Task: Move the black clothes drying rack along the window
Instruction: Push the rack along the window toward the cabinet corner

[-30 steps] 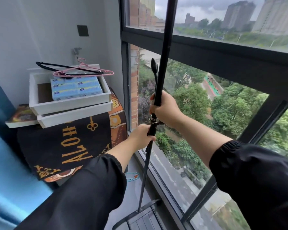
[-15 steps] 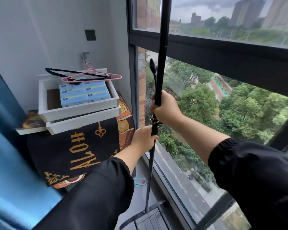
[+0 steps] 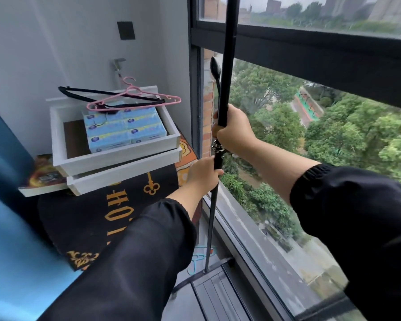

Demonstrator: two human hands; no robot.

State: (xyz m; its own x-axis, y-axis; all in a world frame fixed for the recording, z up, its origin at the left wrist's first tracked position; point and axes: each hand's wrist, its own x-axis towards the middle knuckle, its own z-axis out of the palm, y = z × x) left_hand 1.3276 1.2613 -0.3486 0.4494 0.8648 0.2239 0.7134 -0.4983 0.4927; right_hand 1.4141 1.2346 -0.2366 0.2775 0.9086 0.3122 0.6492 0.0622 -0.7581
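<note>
Fingers (image 3: 220, 133) of both hands wrap the rack pole (image 3: 227, 66), right above left.

Both arms reach forward in black sleeves; right hand (image 3: 233, 130) fisted above left hand (image 3: 202, 173), whose fingers seem curled closed.

We lose the top of the black clothes drying rack (image 3: 228, 54) past the upper edge, and its foot is partly hidden behind our left sleeve (image 3: 134, 258). Our right hand (image 3: 234, 130) covers the pole just above the metal collar (image 3: 217, 148). The book (image 3: 41, 176) lies mostly under the white trays (image 3: 116, 156), its cover too blurred to read.
</note>
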